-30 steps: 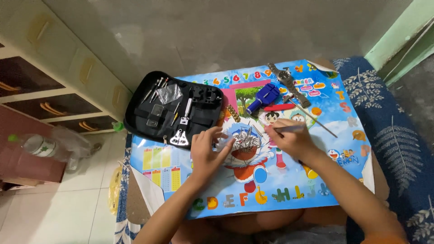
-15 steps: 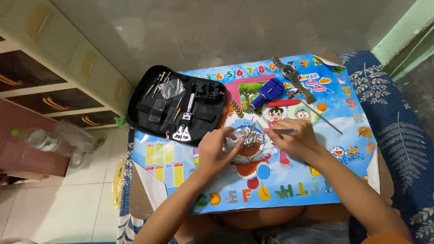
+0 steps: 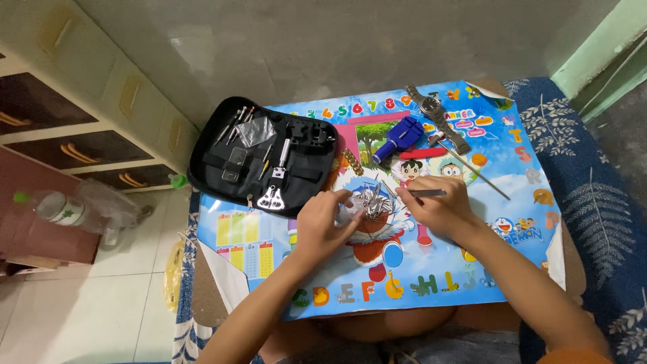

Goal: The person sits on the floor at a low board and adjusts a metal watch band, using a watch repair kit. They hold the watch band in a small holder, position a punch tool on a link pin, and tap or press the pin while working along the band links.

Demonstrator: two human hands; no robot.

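Covering a small table, a colourful cartoon poster [image 3: 472,269] leaves bare room along its near edge and at its right side, while its far edge is crowded. An open black tool case [image 3: 263,158] overhangs the far left corner, and a blue watch tool [image 3: 397,137], a metal wristwatch [image 3: 435,114] and a thin metal rod [image 3: 475,174] lie along the far edge. Patterned blue fabric [image 3: 593,202] borders the right side.

What sits in the heap of small shiny metal parts [image 3: 371,199] at the poster's middle is too small to make out, and the forearms run out of view at the bottom.

At that heap, the left hand [image 3: 323,226] is curled, its fingertips pinching a small pale piece. Just right of the heap, the right hand [image 3: 441,205] is closed around slim metal tweezers [image 3: 421,193], whose tip points toward the parts.
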